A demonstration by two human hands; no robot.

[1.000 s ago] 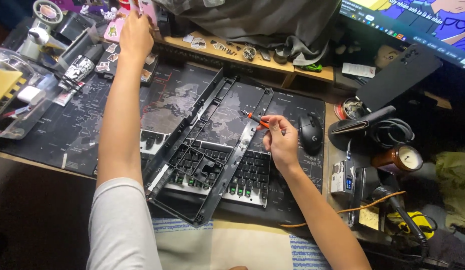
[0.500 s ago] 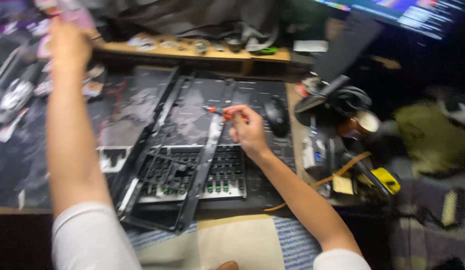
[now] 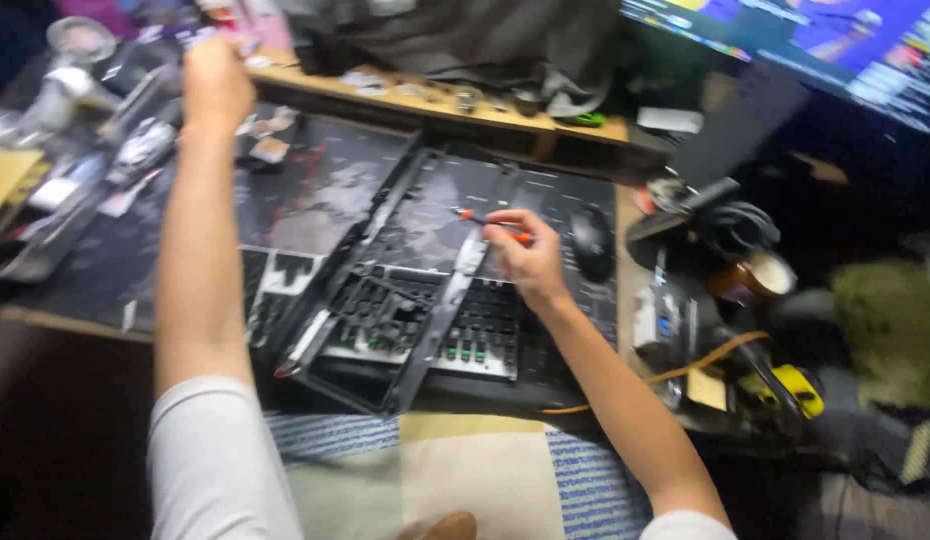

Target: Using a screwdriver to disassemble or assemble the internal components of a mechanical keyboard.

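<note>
Orange tool: a small orange-handled screwdriver point(image 3: 490, 224) is pinched in the right hand point(image 3: 525, 258), its tip pointing away to the left, over the far part of the opened keyboard.
Right grip: fingers are closed together on the screwdriver handle; the hand hovers just above the dismantled keyboard point(image 3: 415, 320).
Left grip: the left hand point(image 3: 217, 78) is stretched far forward over the clutter at the back left of the worktop point(image 3: 75, 325); it appears curled shut, but whether anything is held cannot be told through the blur.
Keyboard: black case halves lie splayed open directly below the right grip, with the key switch plate exposed toward the near edge; a loose black frame strip crosses it diagonally.
Mat: a dark desk mat point(image 3: 305, 200) lies under the keyboard.
Beside the right grip: a black mouse point(image 3: 591, 242) sits just to the right, apart from the hand.
Step in hand: judged as disassembly work, with the driver kept ready while something is sought by the far hand.
Next move calls for: the driver tip must be seated squarely in a screw head, with the loose case steadied against sliding.
</note>
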